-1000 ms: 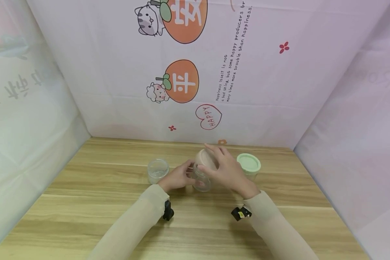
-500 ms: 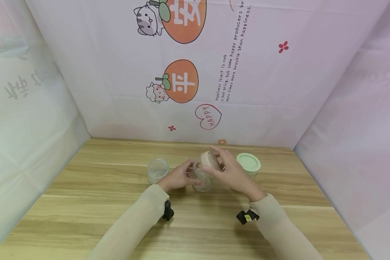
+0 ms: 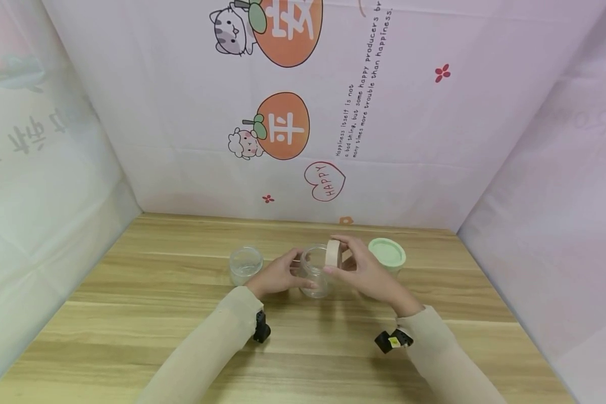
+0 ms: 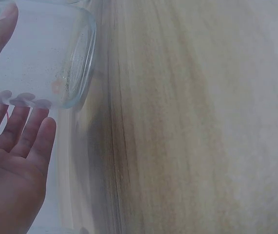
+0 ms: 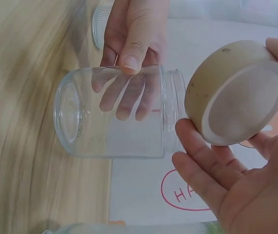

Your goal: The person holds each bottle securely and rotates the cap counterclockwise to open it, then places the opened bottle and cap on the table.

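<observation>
A clear glass jar (image 3: 314,273) stands on the wooden table (image 3: 131,314) with its mouth uncovered. My left hand (image 3: 276,275) grips its side, thumb in front and fingers behind. The left wrist view shows the jar (image 4: 41,53) against my left hand (image 4: 14,161). My right hand (image 3: 366,273) holds a round beige lid (image 3: 333,253), tilted on edge, just right of the jar's mouth. In the right wrist view the lid (image 5: 236,92) sits between thumb and fingers of my right hand (image 5: 226,190), its hollow underside facing the camera, beside the jar (image 5: 119,112).
A smaller open glass jar (image 3: 245,264) stands left of my left hand. A jar with a green lid (image 3: 386,253) stands just right of my right hand. Printed fabric walls close in the table at the back and both sides.
The right hand has lifted the beige lid off the jar, turned it on edge and drawn it slightly right. The left hand and jar have stayed put.
</observation>
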A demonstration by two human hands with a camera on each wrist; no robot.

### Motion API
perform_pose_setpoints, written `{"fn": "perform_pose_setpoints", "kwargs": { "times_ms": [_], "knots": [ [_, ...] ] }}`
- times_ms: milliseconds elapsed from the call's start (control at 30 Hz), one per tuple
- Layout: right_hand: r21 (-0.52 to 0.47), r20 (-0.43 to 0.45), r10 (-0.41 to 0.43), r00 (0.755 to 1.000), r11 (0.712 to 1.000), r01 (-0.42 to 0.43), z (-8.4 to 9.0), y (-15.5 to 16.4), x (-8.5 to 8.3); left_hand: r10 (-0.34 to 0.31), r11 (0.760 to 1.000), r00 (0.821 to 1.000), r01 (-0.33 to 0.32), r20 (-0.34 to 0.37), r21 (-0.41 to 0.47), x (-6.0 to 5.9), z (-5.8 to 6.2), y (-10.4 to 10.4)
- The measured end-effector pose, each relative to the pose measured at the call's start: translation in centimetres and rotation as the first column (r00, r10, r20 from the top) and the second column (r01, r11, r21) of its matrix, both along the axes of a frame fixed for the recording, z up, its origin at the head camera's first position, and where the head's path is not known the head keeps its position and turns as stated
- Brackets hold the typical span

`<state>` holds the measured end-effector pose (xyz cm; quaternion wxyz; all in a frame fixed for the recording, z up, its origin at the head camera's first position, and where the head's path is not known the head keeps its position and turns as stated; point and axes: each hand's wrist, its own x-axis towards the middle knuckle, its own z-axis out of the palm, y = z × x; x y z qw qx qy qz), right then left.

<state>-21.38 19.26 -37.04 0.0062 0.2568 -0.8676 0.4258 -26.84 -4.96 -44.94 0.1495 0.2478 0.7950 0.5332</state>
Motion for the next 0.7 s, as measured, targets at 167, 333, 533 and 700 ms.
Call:
{"fn": "perform_pose_setpoints", "kwargs": {
  "times_ms": [167, 333, 533, 700],
  "knots": [
    [-0.017, 0.017, 0.02, 1.0, 1.0, -0.02, -0.1, 0.3, 0.2, -0.002, 1.0, 1.0, 0.002, 0.007, 0.004, 0.0, 0.0, 0.0],
    [-0.066, 0.043, 0.086, 0.995, 0.994, -0.083, -0.2, 0.7, 0.5, 0.001, 1.0, 1.0, -0.001, 0.003, 0.011, 0.0, 0.1, -0.1],
    [-0.039, 0.016, 0.11, 0.994, 0.993, -0.109, -0.6, 1.2, 1.0, 0.013, 1.0, 1.0, -0.013, -0.003, 0.003, 0.1, 0.2, -0.1],
    [0.005, 0.006, 0.125, 0.992, 0.992, -0.125, -1.6, 1.9, 1.6, 0.008, 1.0, 1.0, -0.008, -0.021, -0.006, 0.1, 0.2, 0.0]
  ]
}}
